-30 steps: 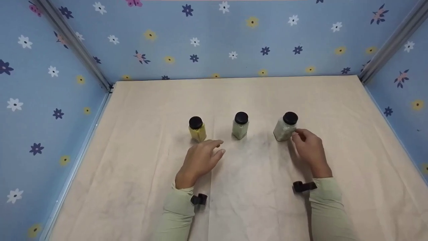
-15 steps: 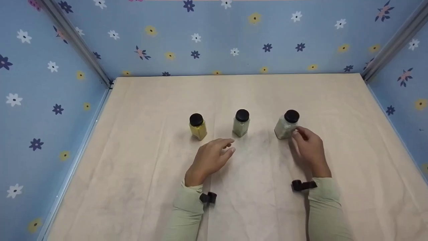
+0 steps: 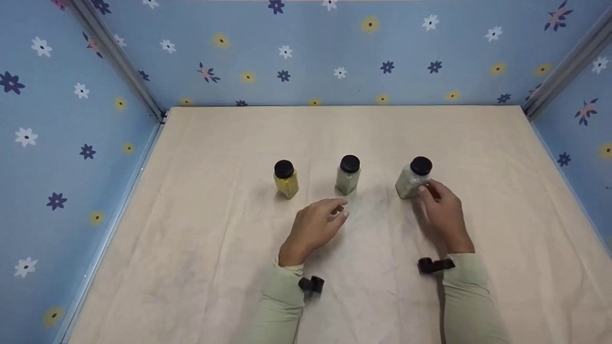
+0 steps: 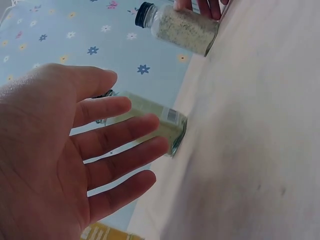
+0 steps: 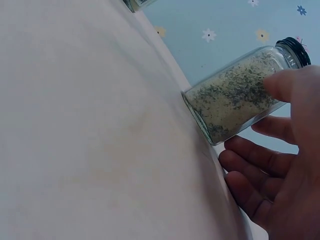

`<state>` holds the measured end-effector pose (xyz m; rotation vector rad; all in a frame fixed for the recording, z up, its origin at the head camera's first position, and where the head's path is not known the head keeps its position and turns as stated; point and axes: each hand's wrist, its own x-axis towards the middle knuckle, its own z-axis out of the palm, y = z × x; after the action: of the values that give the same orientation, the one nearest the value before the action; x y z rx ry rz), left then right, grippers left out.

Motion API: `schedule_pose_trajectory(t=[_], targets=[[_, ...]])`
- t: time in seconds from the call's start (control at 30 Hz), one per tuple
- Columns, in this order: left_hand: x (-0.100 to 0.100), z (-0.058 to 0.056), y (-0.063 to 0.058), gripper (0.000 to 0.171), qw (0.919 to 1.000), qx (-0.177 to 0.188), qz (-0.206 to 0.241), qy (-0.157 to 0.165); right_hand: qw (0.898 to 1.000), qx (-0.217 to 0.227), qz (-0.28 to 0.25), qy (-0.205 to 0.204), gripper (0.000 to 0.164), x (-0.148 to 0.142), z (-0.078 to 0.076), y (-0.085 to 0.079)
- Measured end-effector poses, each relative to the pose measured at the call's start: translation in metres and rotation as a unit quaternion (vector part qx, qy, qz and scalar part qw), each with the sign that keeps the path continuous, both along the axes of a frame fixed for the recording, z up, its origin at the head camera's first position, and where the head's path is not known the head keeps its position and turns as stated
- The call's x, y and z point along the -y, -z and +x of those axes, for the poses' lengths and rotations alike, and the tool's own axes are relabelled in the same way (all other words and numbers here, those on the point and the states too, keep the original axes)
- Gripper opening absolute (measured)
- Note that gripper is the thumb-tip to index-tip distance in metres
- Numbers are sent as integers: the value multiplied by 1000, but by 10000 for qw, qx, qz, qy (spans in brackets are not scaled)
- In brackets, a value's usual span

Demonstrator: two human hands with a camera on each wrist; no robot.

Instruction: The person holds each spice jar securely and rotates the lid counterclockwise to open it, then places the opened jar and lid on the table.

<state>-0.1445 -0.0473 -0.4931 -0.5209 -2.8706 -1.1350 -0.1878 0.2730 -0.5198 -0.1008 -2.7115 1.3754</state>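
Observation:
Three square glass spice jars with black lids stand upright in a row. The right one, a spice jar point(image 3: 408, 183) of pale seasoning with green flakes, is pinched at its right side by my right hand point(image 3: 445, 212); the right wrist view shows the thumb point(image 5: 281, 85) against its glass. My left hand point(image 3: 315, 227) holds nothing. It hovers just in front of the middle jar point(image 3: 347, 180) of pale green powder, fingers spread and slightly bent, and partly hides that jar in the left wrist view. Farther left is the yellow jar point(image 3: 287, 185).
A creased cream cloth point(image 3: 201, 191) covers the table. Blue flowered panels point(image 3: 325, 57) close off the back and both sides, with grey metal posts point(image 3: 122, 57) at the corners. Each wrist wears a black camera point(image 3: 311, 285) on a pale green sleeve point(image 3: 282, 306).
My left hand has moved right, from in front of the yellow jar to in front of the middle one. My right hand stays at the right jar. The head view has shifted slightly.

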Motion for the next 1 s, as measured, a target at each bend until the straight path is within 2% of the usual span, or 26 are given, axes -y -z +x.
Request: schedule_pose_trajectory(t=[0.3, 0.5, 0.73, 0.9, 1.0], targets=[[-18, -5, 1, 33, 9995, -6, 258, 190, 9991, -387, 91, -110, 58, 0, -4, -1], [-28, -9, 4, 33, 9988, 138, 392, 260, 9994, -342, 47, -40, 57, -2, -3, 2], [-42, -12, 6, 31, 9988, 52, 317, 365, 9993, -382, 48, -14, 59, -4, -3, 2], [-50, -13, 8, 32, 9982, 56, 303, 506, 9997, -224, 21, 16, 60, -2, -1, 2], [-52, -13, 10, 32, 9973, 187, 466, 533, 9999, -119, -11, 52, 61, 0, 0, 3]])
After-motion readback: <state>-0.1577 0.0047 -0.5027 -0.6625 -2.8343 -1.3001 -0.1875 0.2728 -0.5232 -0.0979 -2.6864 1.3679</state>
